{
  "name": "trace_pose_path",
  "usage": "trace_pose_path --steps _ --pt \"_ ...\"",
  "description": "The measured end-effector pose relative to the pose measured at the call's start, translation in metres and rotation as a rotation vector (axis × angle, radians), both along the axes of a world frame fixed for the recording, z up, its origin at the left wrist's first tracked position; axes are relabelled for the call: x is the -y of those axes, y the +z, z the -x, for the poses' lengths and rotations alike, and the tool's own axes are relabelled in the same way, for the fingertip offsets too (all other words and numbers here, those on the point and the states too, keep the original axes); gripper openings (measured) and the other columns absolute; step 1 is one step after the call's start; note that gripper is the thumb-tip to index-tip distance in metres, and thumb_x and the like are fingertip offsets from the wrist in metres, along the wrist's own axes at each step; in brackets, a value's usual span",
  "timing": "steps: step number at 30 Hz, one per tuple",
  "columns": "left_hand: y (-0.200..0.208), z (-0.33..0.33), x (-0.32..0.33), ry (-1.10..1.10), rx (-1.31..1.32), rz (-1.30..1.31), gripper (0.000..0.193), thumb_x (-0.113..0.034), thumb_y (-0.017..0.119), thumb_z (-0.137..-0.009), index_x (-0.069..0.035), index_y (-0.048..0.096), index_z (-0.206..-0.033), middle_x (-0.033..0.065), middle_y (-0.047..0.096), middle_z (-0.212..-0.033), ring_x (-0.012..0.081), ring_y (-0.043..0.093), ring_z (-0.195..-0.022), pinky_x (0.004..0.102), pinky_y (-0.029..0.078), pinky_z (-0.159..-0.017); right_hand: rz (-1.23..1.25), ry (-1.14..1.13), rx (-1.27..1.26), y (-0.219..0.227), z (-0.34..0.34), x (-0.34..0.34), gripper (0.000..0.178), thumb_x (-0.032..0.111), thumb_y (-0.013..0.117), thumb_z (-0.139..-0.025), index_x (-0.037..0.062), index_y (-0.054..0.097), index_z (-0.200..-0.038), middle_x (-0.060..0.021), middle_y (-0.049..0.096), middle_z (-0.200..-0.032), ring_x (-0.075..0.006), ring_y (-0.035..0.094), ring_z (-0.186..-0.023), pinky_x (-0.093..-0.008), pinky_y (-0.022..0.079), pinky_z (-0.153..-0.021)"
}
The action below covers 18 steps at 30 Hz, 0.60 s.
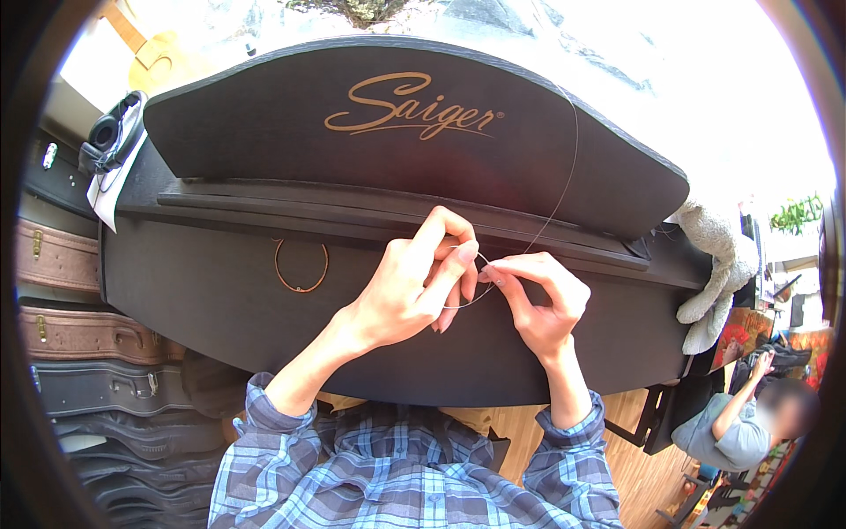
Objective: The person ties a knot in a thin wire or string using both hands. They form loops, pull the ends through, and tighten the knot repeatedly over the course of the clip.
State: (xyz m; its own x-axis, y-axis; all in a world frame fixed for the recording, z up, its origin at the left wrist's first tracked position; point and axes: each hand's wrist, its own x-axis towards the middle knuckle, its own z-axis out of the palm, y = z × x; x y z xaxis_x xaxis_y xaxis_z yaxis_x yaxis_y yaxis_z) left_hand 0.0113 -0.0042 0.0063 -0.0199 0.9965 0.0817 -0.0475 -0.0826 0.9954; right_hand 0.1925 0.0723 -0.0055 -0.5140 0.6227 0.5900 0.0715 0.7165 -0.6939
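A thin silvery guitar string [575, 145] is bent into a small loop between my hands, and its long free end arcs up in front of the black music stand. My left hand [401, 286] has its fingers curled around one side of the loop. On the other side, my right hand [548, 304] pinches the string between thumb and forefinger. Both hands are above a black, curved-front piano-like surface [211, 291]. To the left of my left hand, a coiled bronze-coloured string [300, 290] lies flat on that surface.
The black music stand [264, 123] with gold lettering rises behind my hands. Headphones [110, 132] and a paper sheet [106, 203] are at far left, above stacked instrument cases [88, 388]. A grey plush toy [709, 264] hangs at right. Another person [731, 432] is farther right.
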Motion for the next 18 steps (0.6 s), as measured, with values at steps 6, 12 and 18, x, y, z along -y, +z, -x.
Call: trace_pose_path --steps 6,12,18 --pt "0.0005 0.0007 -0.0007 0.057 -0.038 0.001 0.01 -0.011 0.046 -0.105 -0.001 0.045 -0.106 0.0091 0.063 -0.066 0.0129 0.057 -0.042 0.0261 0.041 -0.038 -0.021 0.004 0.011 0.0014 -0.0002 -0.002 0.025 -0.005 0.076 -0.08 0.0038 0.072 -0.103 -0.0098 0.075 -0.087 -0.0191 0.074 -0.08 -0.0287 0.059 -0.072" --pt "0.0014 -0.0003 -0.0007 0.054 -0.052 0.033 0.009 -0.01 0.046 -0.105 -0.001 0.046 -0.106 0.0087 0.063 -0.065 0.0126 0.056 -0.043 0.0263 0.042 -0.039 0.039 -0.02 -0.09 -0.0047 0.0033 0.0031 0.035 -0.006 0.076 -0.081 0.0016 0.066 -0.114 -0.0108 0.075 -0.086 -0.0183 0.075 -0.079 -0.0289 0.059 -0.074" --pt "0.0019 0.003 0.0002 -0.012 0.015 0.038 0.011 -0.011 0.045 -0.105 0.0 0.046 -0.104 0.0087 0.062 -0.064 0.0121 0.057 -0.043 0.026 0.043 -0.04 0.01 -0.003 -0.083 -0.0051 0.0035 -0.0001 0.034 -0.008 0.075 -0.081 0.0025 0.068 -0.112 -0.0099 0.076 -0.087 -0.0176 0.075 -0.077 -0.0276 0.059 -0.071"
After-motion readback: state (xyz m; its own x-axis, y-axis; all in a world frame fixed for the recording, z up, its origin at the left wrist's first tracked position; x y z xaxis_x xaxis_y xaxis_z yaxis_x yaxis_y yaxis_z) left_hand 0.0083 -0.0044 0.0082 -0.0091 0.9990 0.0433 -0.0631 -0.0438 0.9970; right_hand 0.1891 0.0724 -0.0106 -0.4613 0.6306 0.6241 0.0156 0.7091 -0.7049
